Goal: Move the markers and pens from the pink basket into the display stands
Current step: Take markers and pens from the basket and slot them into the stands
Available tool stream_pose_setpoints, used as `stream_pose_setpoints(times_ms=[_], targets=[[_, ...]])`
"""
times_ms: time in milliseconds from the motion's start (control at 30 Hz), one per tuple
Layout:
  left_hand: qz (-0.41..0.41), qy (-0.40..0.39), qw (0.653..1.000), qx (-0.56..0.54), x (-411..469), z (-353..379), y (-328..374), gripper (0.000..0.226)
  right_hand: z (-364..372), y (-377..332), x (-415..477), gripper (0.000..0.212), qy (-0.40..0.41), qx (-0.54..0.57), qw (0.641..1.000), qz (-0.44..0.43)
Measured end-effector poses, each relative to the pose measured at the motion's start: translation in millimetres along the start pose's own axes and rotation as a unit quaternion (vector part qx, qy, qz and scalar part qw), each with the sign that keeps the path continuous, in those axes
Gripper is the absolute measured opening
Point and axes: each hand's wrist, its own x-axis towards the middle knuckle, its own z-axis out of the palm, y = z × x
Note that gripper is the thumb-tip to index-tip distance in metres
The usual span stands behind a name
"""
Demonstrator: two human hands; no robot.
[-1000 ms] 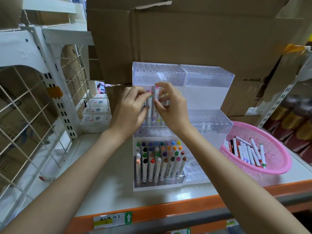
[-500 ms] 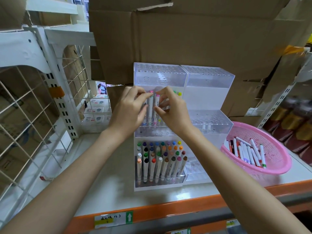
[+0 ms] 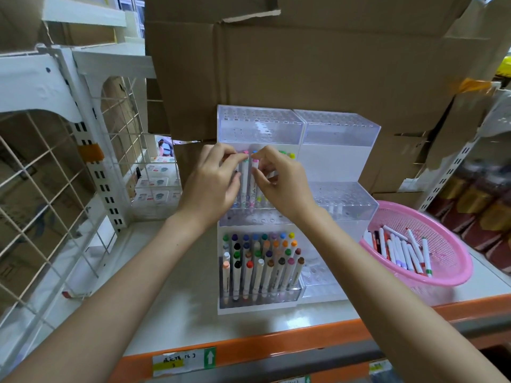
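Risks snagging neighbouring caps or missing a hole on the crowded middle tier of the left display stand [image 3: 260, 125], should either marker drop tilted. Right of the stand, in the pink basket [image 3: 459, 272]: loose pens [image 3: 401, 250] waiting. Left hand [image 3: 210, 183] fingers curled, pinching one upright marker [image 3: 245, 175]; right hand [image 3: 282, 181] fingertips closed on the pink-capped marker [image 3: 254, 183] beside it.

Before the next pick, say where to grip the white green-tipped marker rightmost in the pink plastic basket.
Probably pinch the white green-tipped marker mid-barrel, coming from above and its right: it lies flat at the pile's edge, with bare pink plastic basket mesh there and other markers crowding its left.
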Motion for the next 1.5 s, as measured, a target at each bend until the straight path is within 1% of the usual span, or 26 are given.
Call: stream_pose_setpoints(times_ms=[67, 167, 267, 333, 467, 700, 800, 900, 1000, 1033, 1133, 1233, 1300, 1400, 1500], targets=[[-0.005, -0.001, 1.000, -0.002, 1, -2, 2, 0.033, -2, -1, -1, 0.016, -0.003, -0.017, 1.000, -0.012], [-0.011, -0.004, 1.000, 0.005, 4, -5, 11, 0.033, -9, -1, -3, 0.023, 0.009, -0.017, 1.000, -0.006], [0.022, -0.009, 1.000, 0.021, 10, -5, 26, 0.034, -21, 3, -6, 0.029, 0.026, -0.031, 0.999, -0.006], [0.036, -0.024, 0.999, 0.023, 15, 1, 42, 0.034, -33, 10, -11, 0.034, 0.012, -0.055, 0.998, 0.006], [0.039, -0.067, 0.997, 0.017, 20, 22, 79, 0.039, -63, 31, -30, 0.041, -0.006, -0.113, 0.993, 0.026], [0.057, -0.141, 0.988, -0.004, 31, 72, 148, 0.044, -141, 77, -79, 0.045, -0.040, -0.204, 0.972, 0.107], [0.071, -0.155, 0.985, -0.032, 39, 96, 186, 0.043, -175, 99, -102, 0.044, -0.059, -0.214, 0.963, 0.153], [0.107, -0.167, 0.979, -0.051, 43, 120, 223, 0.034, -203, 123, -127, 0.042, -0.085, -0.223, 0.954, 0.182], [0.131, -0.192, 0.970, -0.064, 40, 147, 252, 0.041, -221, 148, -150, 0.041, -0.107, -0.217, 0.946, 0.216], [0.131, -0.203, 0.968, -0.066, 38, 157, 260, 0.038, -226, 156, -157, 0.040, -0.115, -0.216, 0.941, 0.234], [0.088, -0.272, 0.956, -0.065, 31, 187, 273, 0.024, -234, 182, -175, 0.040, -0.169, -0.214, 0.921, 0.279], [0.035, -0.346, 0.935, -0.068, 22, 218, 277, 0.027, -233, 201, -187, 0.042, -0.218, -0.202, 0.902, 0.313], [-0.001, -0.368, 0.927, -0.079, 16, 233, 278, 0.030, -229, 210, -190, 0.041, -0.230, -0.193, 0.894, 0.333], [-0.046, -0.404, 0.911, -0.066, 14, 251, 277, 0.029, -222, 221, -187, 0.041, -0.252, -0.200, 0.883, 0.343], [-0.074, -0.413, 0.907, -0.050, 19, 263, 278, 0.029, -215, 235, -182, 0.035, -0.263, -0.206, 0.876, 0.348]])
